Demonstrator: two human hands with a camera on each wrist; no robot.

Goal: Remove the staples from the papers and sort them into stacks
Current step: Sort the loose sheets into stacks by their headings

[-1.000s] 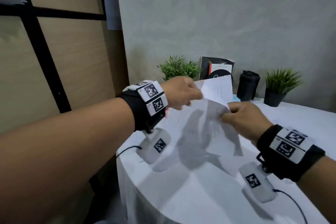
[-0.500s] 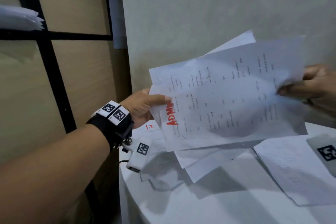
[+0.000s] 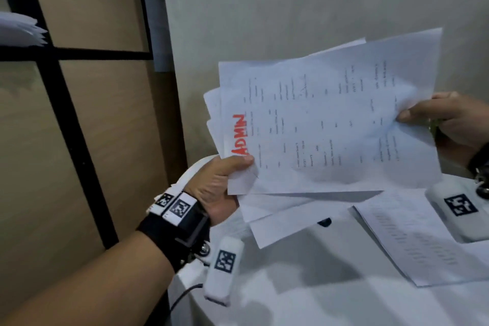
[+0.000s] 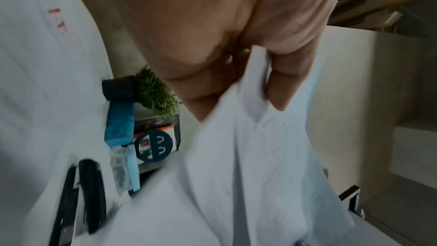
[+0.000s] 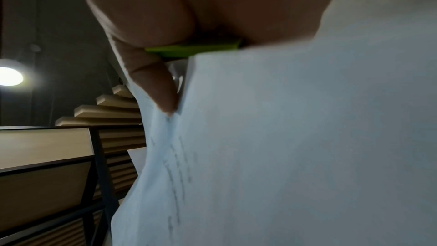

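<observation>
Head view: two hands' fingers, left hand (image 3: 217, 188) and right hand (image 3: 449, 119), pinch one fanned sheaf of papers (image 3: 330, 124).

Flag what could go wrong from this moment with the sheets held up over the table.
1. The bundle of papers is fanned and uneven; the left hand pinches only a lower corner, so back sheets may slide out.
2. The right hand pinches the opposite edge, where the paper is creased; pulling apart could tear it.
3. The right hand also holds a green object, probably the staple remover, which may weaken its hold on the paper.
</observation>
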